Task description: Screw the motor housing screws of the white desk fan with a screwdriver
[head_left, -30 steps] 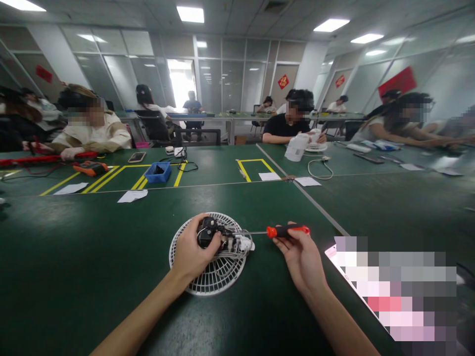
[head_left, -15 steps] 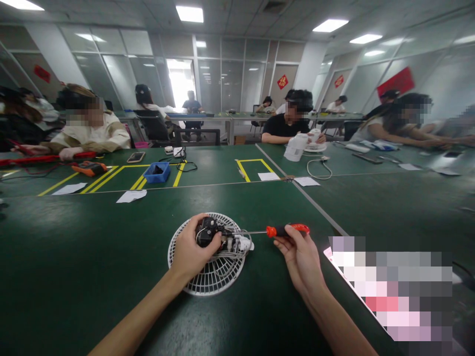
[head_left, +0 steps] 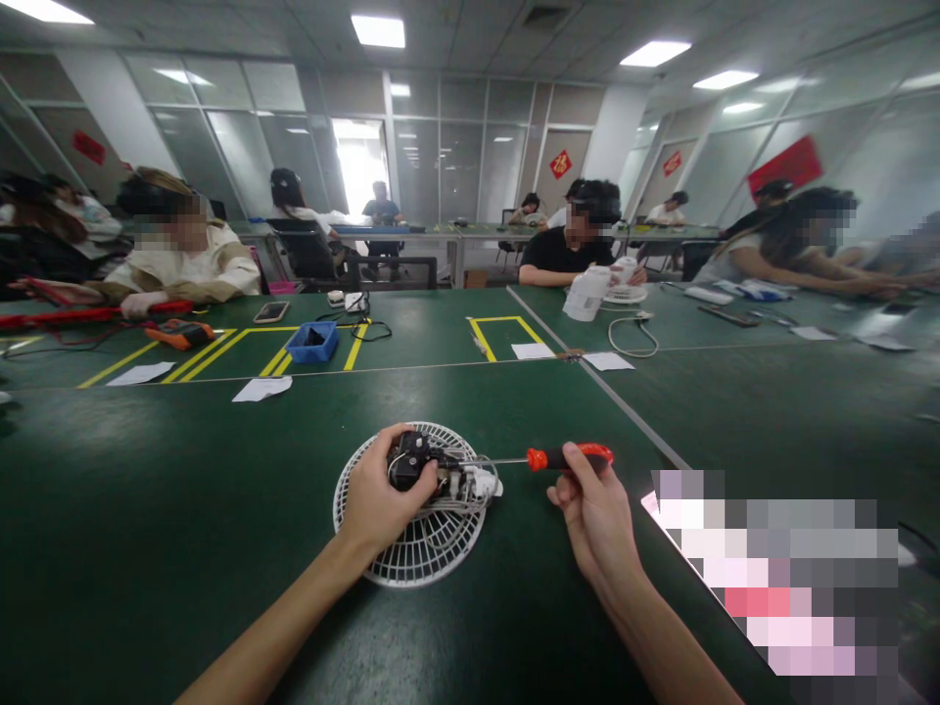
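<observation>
A white round fan grille [head_left: 411, 548] lies on the green table in front of me. On it sits a small black and white motor unit [head_left: 433, 473] with wires. My left hand [head_left: 378, 499] is closed around the motor unit's black end. My right hand [head_left: 591, 509] pinches the red and black handle of a screwdriver [head_left: 569, 455]. Its thin shaft runs left to the motor unit.
A blurred-out flat object [head_left: 778, 568] lies at my right. Farther back on the table are a blue tray [head_left: 312, 343], paper slips, a phone, an orange meter [head_left: 180, 334], a white fan part [head_left: 587, 292] and a cable. Several people sit around the tables.
My right hand's fingers have shifted on the screwdriver handle, closing up over it. My left hand and the motor unit have stayed in place.
</observation>
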`<state>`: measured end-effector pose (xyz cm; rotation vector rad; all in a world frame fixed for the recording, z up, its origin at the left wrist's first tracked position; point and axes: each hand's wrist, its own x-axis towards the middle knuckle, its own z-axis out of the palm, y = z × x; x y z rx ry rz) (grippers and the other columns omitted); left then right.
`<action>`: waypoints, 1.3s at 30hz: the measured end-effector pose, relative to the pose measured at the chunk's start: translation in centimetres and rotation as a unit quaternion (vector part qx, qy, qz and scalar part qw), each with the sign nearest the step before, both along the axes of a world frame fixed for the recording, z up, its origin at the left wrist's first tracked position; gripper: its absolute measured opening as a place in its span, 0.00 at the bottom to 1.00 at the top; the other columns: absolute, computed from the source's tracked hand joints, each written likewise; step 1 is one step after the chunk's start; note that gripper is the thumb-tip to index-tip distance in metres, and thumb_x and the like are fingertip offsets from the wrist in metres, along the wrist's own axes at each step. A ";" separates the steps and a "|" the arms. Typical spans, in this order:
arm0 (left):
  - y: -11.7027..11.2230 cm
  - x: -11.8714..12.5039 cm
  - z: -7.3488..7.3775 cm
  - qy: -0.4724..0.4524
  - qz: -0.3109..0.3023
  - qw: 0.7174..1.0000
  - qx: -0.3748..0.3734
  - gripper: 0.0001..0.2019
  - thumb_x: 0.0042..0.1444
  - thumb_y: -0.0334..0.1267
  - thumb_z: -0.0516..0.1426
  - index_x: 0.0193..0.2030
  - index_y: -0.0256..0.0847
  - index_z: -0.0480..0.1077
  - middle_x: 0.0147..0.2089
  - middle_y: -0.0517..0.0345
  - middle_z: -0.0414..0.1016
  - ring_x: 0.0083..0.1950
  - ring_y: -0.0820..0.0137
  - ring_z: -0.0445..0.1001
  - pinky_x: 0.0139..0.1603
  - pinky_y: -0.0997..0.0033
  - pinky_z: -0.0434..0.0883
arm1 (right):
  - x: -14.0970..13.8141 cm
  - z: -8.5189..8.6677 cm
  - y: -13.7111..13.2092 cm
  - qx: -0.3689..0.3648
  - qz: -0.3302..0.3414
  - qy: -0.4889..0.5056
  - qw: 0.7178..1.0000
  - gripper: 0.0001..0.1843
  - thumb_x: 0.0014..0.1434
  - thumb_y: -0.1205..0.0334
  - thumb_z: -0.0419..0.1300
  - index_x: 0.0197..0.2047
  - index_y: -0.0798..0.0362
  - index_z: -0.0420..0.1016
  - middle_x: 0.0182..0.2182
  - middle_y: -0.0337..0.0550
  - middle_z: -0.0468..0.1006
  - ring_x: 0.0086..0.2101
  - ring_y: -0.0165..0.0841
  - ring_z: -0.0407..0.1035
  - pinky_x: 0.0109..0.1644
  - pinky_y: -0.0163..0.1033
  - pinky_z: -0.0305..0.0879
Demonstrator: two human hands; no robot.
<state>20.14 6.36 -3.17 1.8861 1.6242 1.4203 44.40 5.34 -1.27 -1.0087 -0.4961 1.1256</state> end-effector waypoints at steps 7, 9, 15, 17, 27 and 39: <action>-0.1 -0.1 0.0 0.002 -0.004 1.000 0.001 0.20 0.58 0.50 0.62 0.54 0.44 0.69 0.47 0.54 0.79 0.48 0.60 0.80 0.56 0.56 0.75 | 0.0 -0.4 0.4 -0.039 0.029 0.037 0.998 0.31 0.37 0.48 0.81 0.37 0.50 0.69 0.26 0.33 0.81 0.21 0.28 0.72 0.27 0.33 0.73; -0.1 0.0 0.0 0.002 -0.004 1.000 -0.001 0.20 0.58 0.50 0.62 0.54 0.44 0.69 0.47 0.53 0.79 0.48 0.60 0.80 0.56 0.56 0.75 | 0.0 -0.5 0.4 -0.040 0.035 0.043 0.998 0.33 0.38 0.48 0.81 0.39 0.49 0.69 0.28 0.36 0.83 0.26 0.32 0.76 0.30 0.35 0.77; 0.0 0.0 0.0 0.001 -0.008 1.000 -0.001 0.21 0.57 0.50 0.62 0.54 0.44 0.69 0.47 0.54 0.79 0.47 0.61 0.80 0.55 0.57 0.75 | 0.0 -0.6 0.3 -0.023 0.022 0.035 0.999 0.34 0.36 0.49 0.83 0.40 0.49 0.70 0.28 0.36 0.84 0.28 0.32 0.78 0.32 0.34 0.78; 0.0 0.0 0.1 0.000 -0.009 1.000 -0.001 0.21 0.57 0.50 0.62 0.54 0.44 0.69 0.47 0.54 0.79 0.47 0.61 0.80 0.55 0.57 0.75 | 0.0 -0.5 0.3 -0.022 0.020 0.032 0.999 0.34 0.35 0.50 0.83 0.40 0.50 0.70 0.28 0.37 0.84 0.28 0.32 0.78 0.33 0.33 0.78; 0.1 0.0 -0.1 -0.010 -0.013 1.000 -0.004 0.21 0.57 0.49 0.62 0.54 0.44 0.69 0.48 0.55 0.78 0.47 0.62 0.79 0.55 0.58 0.75 | 0.1 -0.5 0.4 -0.019 0.009 0.033 0.999 0.34 0.30 0.53 0.85 0.38 0.52 0.75 0.28 0.38 0.84 0.30 0.31 0.80 0.36 0.32 0.79; 0.0 0.0 -0.4 -0.004 -0.008 1.000 0.000 0.21 0.57 0.49 0.62 0.54 0.44 0.68 0.49 0.54 0.78 0.49 0.61 0.79 0.56 0.56 0.74 | 0.1 -0.4 0.3 -0.016 0.019 0.036 0.999 0.29 0.32 0.54 0.84 0.34 0.53 0.76 0.28 0.38 0.85 0.29 0.31 0.79 0.35 0.32 0.78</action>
